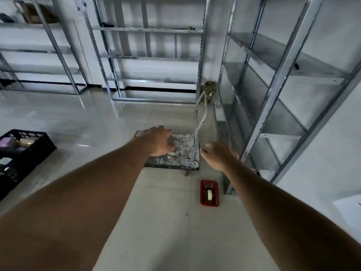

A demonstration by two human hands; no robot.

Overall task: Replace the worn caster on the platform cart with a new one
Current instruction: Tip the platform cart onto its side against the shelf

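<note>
The platform cart (181,151) stands on the floor ahead, its deck grey and paint-spattered, its bent handle (201,118) rising at the right end. One dark caster (186,173) shows under the near right corner. My left hand (159,140) reaches out over the deck with loose fingers and holds nothing. My right hand (217,155) hovers just right of the handle's base, fingers relaxed and empty. A red tray (204,202) lies on the floor in front of the cart with a white-wheeled caster (209,195) inside.
Metal shelving racks (277,79) stand close on the right and along the back wall (150,57). A black crate (39,141) with several items sits on the floor at the left. A white sheet (349,212) lies at the right edge.
</note>
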